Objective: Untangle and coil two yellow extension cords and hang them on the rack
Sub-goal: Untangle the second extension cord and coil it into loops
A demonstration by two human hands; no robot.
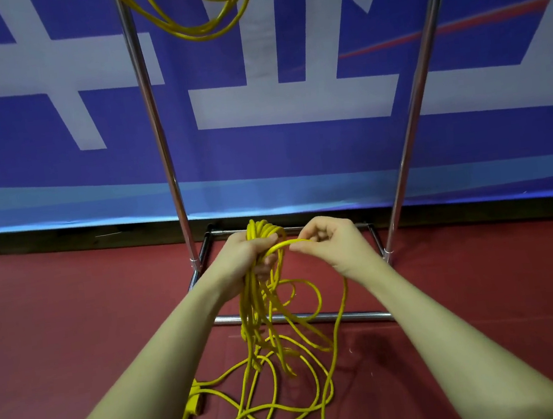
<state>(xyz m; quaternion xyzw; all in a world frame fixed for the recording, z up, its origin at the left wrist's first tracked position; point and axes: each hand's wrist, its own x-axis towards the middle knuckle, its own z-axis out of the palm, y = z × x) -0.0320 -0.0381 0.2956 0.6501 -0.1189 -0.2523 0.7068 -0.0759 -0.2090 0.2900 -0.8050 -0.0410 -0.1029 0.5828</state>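
left hand point(251, 253) grips bundled loops of yellow extension cord point(266, 314) | right hand point(328, 241) pinches next loop | risk: loose floor tangle may snag, tightening knot

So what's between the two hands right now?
In the head view, one short arc of yellow cord bridges the gap from the left hand's bundle to the right hand's pinching fingers.

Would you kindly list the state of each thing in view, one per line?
Hanging cord: coiled, hung at the rack's top.
Second cord: part coiled, rest loose on the floor.
Left hand: grips the coil bundle.
Right hand: pinches a strand.
Rack: upright.
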